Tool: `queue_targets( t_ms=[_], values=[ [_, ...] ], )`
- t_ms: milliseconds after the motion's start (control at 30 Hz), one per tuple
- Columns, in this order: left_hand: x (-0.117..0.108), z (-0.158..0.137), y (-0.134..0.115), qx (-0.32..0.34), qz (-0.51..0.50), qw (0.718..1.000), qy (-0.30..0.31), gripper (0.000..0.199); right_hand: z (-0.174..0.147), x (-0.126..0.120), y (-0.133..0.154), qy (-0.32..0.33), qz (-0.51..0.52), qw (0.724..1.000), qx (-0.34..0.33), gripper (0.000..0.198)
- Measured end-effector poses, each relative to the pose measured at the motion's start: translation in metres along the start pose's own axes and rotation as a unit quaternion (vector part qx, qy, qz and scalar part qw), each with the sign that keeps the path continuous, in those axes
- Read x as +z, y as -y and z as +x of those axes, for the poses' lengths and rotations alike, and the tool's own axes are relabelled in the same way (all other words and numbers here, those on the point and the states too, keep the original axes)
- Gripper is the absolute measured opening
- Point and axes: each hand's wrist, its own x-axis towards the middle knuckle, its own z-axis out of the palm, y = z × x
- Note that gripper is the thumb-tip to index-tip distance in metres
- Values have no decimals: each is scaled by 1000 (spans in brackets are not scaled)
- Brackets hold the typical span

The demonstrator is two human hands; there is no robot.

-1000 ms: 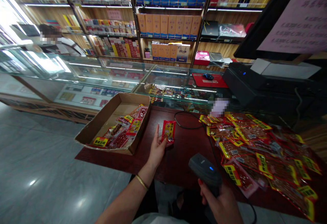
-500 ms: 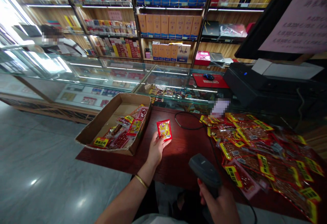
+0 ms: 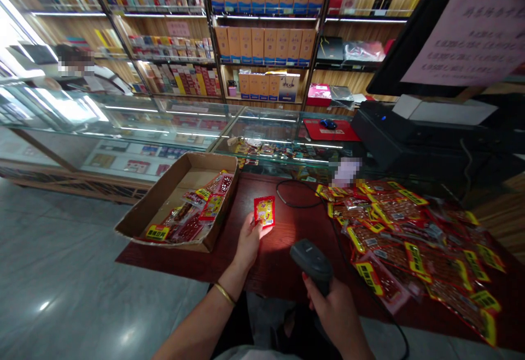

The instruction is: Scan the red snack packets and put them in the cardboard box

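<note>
My left hand [image 3: 248, 241] is closed on the lower left edge of a small red and yellow snack packet [image 3: 264, 210], held up over the dark red tabletop [image 3: 270, 270]. Bright light falls on the packet's lower corner. In my right hand [image 3: 334, 311] is a dark grey barcode scanner [image 3: 311, 261], its head pointing up and left toward the packet, with a gap between them. To the left, an open cardboard box [image 3: 205, 243] holds several similar packets. On the right, many red and yellow snack packets [image 3: 397, 228] lie spread in an overlapping heap.
A black cable [image 3: 283, 202] loops over the tabletop. Behind stand a glass display counter [image 3: 188, 109], a mouse [image 3: 328, 123] on a red mat and a monitor [image 3: 410, 42] with a pink paper sheet. A person [image 3: 92, 78] is at the far left. Boxes line the back shelves.
My right hand has brought the barcode scanner left and slightly up, closer to the packet. My left hand keeps its grip on the packet, which is now more upright. The view has shifted slightly.
</note>
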Motion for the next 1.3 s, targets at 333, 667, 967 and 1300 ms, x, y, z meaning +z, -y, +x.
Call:
queue_targets(
  t_ms=[333, 667, 967, 1300],
  values=[
    [3, -7, -4, 39, 74, 994, 64, 26, 23, 13, 17, 35, -7, 999, -10, 46],
    [5, -6, -5, -5, 56, 997, 48, 39, 8, 0, 22, 5, -49, 998, -29, 45],
    [5, -4, -2, -17, 39, 999, 30, 42, -26, -38, 5, -20, -89, 996, -20, 52],
    [5, -6, -5, 6, 54, 997, 58, 41, 12, -3, 27, 3, -119, 993, -28, 41]
  ],
)
